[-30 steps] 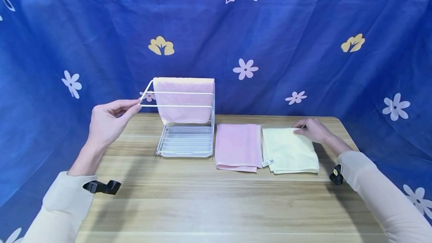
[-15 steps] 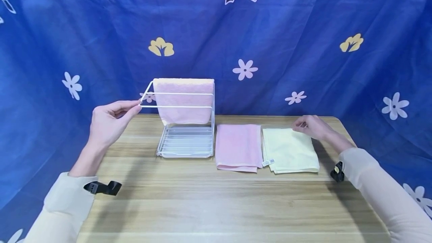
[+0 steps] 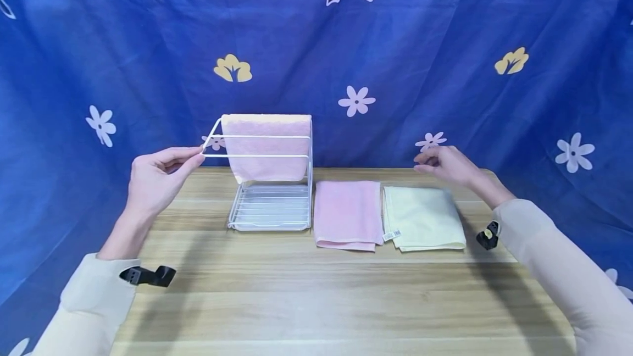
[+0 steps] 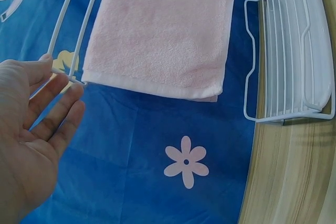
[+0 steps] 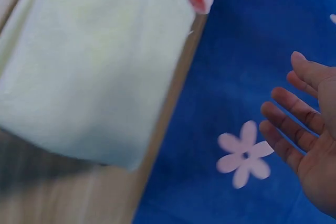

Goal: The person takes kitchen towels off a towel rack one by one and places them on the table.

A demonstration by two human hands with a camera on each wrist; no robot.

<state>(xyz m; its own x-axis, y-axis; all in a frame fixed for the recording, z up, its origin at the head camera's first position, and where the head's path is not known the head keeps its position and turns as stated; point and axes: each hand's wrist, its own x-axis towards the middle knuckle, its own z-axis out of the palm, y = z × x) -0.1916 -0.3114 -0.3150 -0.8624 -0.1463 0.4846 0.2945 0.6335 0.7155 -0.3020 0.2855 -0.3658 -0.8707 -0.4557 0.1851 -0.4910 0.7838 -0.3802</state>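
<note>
My left hand (image 3: 155,183) pinches the front left corner of a white wire rack (image 3: 310,196), thumb and fingers at the end of its upper bars. A pale pink towel (image 3: 267,168) hangs folded over the rack's top bar. To the rack's right lies a folded pink towel (image 3: 348,216) on the table, and beside that a folded pale yellow towel (image 3: 424,221) with a small white label. Raised above the yellow towel's far edge is my right hand (image 3: 454,168). Its fingers are loosely bent and hold nothing, as the right wrist view also shows.
The wooden table (image 3: 316,290) ends at a blue curtain (image 3: 296,43) with printed flowers. At the rack's foot sits a shallow white tray (image 4: 320,40) under wire slats. Both wrists wear black camera mounts (image 3: 148,276).
My right hand has drawn away from the yellow towel's far edge, rising and shifting left with nothing in it. The left hand keeps its pinch on the rack.
</note>
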